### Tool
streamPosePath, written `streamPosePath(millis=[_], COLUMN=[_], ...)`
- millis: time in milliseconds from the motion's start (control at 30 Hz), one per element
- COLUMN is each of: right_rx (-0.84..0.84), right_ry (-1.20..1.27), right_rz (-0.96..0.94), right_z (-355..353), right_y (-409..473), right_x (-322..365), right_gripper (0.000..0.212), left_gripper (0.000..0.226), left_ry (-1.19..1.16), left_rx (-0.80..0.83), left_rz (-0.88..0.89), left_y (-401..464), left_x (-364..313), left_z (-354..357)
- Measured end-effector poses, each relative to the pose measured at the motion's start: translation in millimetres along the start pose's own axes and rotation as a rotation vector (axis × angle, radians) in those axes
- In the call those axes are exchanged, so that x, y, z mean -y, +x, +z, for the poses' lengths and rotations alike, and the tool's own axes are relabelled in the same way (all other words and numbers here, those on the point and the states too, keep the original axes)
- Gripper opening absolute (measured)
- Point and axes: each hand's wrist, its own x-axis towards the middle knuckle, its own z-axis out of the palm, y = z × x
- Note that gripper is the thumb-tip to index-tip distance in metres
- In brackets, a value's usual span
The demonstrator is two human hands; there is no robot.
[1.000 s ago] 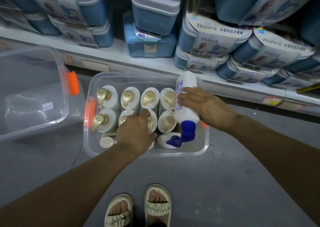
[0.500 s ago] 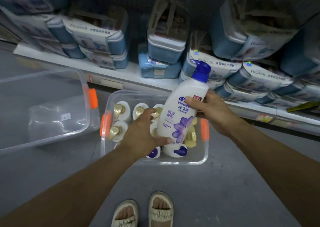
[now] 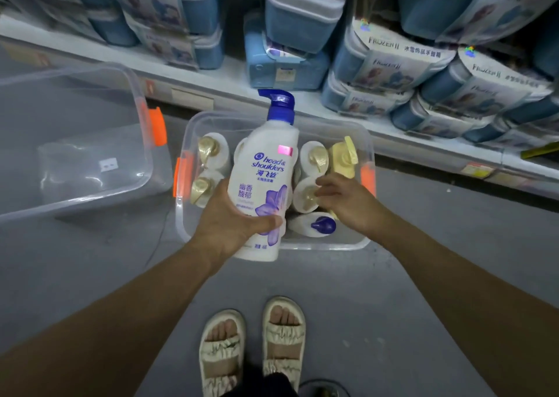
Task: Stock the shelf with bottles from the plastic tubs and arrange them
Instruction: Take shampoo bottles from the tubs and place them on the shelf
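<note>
Head view: the left hand [image 3: 233, 224] grips a white bottle [image 3: 266, 181] with a blue pump, held upright above the tub [image 3: 367, 142]. The right hand [image 3: 348, 203] reaches into the tub with loose fingers, touching a gold-topped bottle [image 3: 307, 195]; it grips nothing.

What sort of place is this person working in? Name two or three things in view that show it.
Most likely a shop aisle: a low shelf with price tags along its edge, stacked with boxed Frozen II goods, and a clear tub of pump bottles on the floor.
</note>
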Motion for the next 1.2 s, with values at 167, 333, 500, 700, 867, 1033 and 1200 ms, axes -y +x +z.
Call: streamPosePath(millis=[167,333,500,700,867,1033,1200], right_rx=[-0.035,-0.21,-0.154,-0.203,-0.283,-0.332,-0.438], right_ry=[-0.538,-0.474,-0.777,-0.761,-0.607,-0.382,-0.182], right_rz=[-0.02,-0.135,-0.183,-0.197,-0.214,-0.16,-0.196], right_z=[33.5,53.7,49.4,44.8,41.5,18.1,-19.7], right_y=[5.9,25.0,41.1,38.2,23.0,-7.0,-37.0], right_x=[-70.8,-94.8,-88.2,-92.0,-95.4,-80.7,-38.8], right_gripper=[0.053,0.058,0.051,0.042,0.046,0.054,0.051], left_gripper=[0.085,0.075,0.071,0.075,0.075,0.076,0.079], left_ry=[-0.028,-0.026,0.004,0.035,0.045,0.047,0.035], left_rx=[-0.089,-0.143,-0.164,-0.185,-0.2,-0.202,-0.187], left_rz=[-0.019,0.015,0.065,0.077,0.075,0.074,0.074], left_y=[10.2,18.9,25.1,28.8,25.9,13.8,-3.8], left_x=[21.1,35.3,42.9,48.6,50.4,39.9,14.7], left_z=[8.7,19.3,21.6,16.4,14.7,14.0,6.5])
